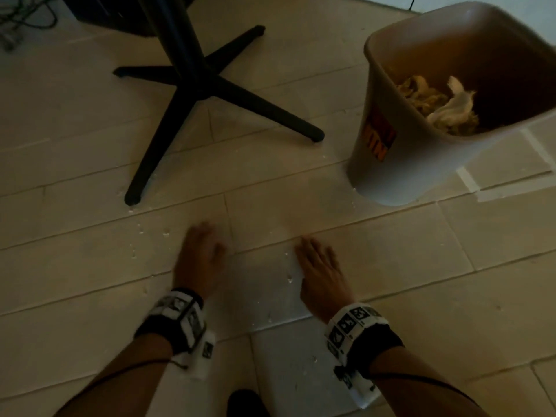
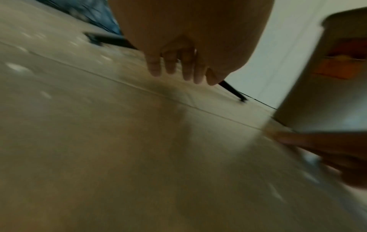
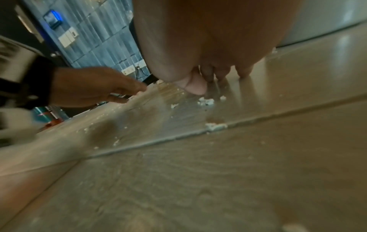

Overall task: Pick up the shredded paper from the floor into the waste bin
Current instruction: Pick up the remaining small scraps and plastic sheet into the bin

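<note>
**Two flat hands working the last scraps on the tiled floor**

At about 11 o'clock in the head view, the black star base (image 1: pixel 207 82) of a chair or table is standing on the pale floor (image 1: pixel 90 266), one of its legs reaching down toward 9 o'clock. Tiny white paper scraps (image 1: pixel 140 233) are lying scattered just below that leg's tip, left of the hands.

The left hand (image 1: pixel 200 257) is hovering low at 7 o'clock, blurred, palm down; the left wrist view is showing its fingers (image 2: pixel 170 66) straight and close together, holding nothing. Whether they are touching the tile I cannot tell.

At 6 o'clock the right hand (image 1: pixel 319 275) is lying flat, fingers extended side by side, tips at or just above the floor. In the right wrist view more crumbs (image 3: pixel 206 101) are sitting just beneath its thumb (image 3: pixel 195 87).

At 2 o'clock the beige waste bin (image 1: pixel 388 164) is standing well apart from both hands, showing an orange label, with a heap of shredded paper (image 1: pixel 439 103) already sitting inside.
</note>
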Tool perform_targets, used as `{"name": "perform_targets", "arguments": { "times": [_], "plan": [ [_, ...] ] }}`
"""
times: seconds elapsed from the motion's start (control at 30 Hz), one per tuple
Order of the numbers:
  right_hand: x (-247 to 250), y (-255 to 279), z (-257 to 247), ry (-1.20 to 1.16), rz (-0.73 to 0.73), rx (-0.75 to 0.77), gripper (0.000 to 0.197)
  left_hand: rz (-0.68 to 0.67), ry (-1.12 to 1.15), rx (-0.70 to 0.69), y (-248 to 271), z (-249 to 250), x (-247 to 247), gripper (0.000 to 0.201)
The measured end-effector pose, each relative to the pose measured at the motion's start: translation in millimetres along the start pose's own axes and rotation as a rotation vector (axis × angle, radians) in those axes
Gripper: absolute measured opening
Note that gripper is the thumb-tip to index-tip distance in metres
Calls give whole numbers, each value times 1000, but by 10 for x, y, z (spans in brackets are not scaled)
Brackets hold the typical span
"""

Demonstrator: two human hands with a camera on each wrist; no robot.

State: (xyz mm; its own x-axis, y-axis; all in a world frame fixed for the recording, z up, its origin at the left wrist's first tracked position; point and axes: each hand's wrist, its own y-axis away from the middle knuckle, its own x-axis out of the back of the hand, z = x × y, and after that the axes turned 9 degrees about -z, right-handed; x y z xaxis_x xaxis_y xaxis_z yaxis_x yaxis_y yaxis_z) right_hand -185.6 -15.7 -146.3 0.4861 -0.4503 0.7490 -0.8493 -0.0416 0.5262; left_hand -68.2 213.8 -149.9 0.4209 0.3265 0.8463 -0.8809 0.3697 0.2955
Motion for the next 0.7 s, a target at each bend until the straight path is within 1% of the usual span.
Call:
{"name": "perform_targets", "arguments": {
  "times": [0.03, 0.07, 0.13, 0.17, 0.23, 0.3, 0.37, 0.43, 0.5, 0.53, 0.6, 0.63, 0.67, 0.7],
  "plan": [
    [8, -25, -3, -14, 19, 10, 71, 15, -22, 134, -101, -164, 108, 57],
    [31, -59, 3, -26, 38, 9, 68, 32, -39, 264, -190, -323, 187, 61],
    [99, -163, 21, -36, 84, -16, 62, 33, -45, 465, -310, -575, 314, 73],
    [149, -220, 37, -41, 106, -34, 60, 13, -33, 536, -338, -626, 360, 78],
    [242, -328, 103, -58, 118, -93, 59, -54, -34, 607, -388, -733, 301, 83],
    [274, -403, 160, -60, 99, -153, 60, -109, -102, 560, -358, -651, 170, 84],
    [202, -419, 160, -41, 108, -149, 59, -146, -139, 438, -250, -409, -35, 86],
    [68, -354, 84, 13, 139, -96, 59, -199, -166, 293, -60, -52, -257, 94],
    [-126, -286, 24, 63, 126, -20, 62, -264, -225, 132, 131, 339, -423, 106],
    [-203, -250, 3, 80, 101, 27, 62, -300, -252, 50, 190, 411, -526, 106],
    [-245, -203, -5, 99, 80, 115, 61, -343, -213, -112, 240, 533, -567, 99],
    [-223, -208, 19, 94, 87, 140, 60, -335, -173, -171, 217, 545, -527, 95],
    [-168, -223, 50, 84, 104, 142, 60, -293, -148, -208, 163, 516, -484, 92],
    [-90, -242, 85, 57, 134, 127, 60, -226, -129, -208, 80, 484, -416, 89]
  ]
}}
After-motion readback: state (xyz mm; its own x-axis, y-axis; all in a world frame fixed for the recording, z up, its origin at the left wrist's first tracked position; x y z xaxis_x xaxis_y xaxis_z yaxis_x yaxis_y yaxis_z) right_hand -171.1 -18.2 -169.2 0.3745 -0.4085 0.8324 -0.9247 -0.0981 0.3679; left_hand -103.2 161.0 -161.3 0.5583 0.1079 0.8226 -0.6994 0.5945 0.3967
